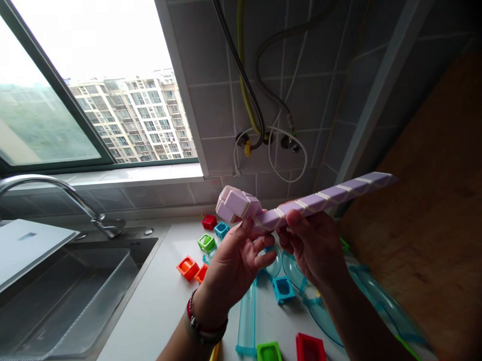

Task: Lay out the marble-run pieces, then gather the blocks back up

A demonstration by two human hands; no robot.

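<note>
A pale purple twist snake puzzle [315, 200] with cream seams is held above the counter. Its left end is folded into a chunky cluster, and the rest runs straight, slanting up to the right. My left hand [236, 258], with a red and dark bracelet at the wrist, pinches it just below the folded cluster. Along the straight section, my right hand [312, 244] grips it between thumb and fingers. Part of the puzzle is covered by the fingers.
On the white counter [150, 310] lie orange [187, 267], green [206, 243], red [310, 349] and blue [283, 289] toy blocks. Clear teal track pieces [246, 320] lie below my hands. A sink with a plastic bin [98, 291] and faucet [59, 181] is left. Hoses [243, 70] hang on the wall.
</note>
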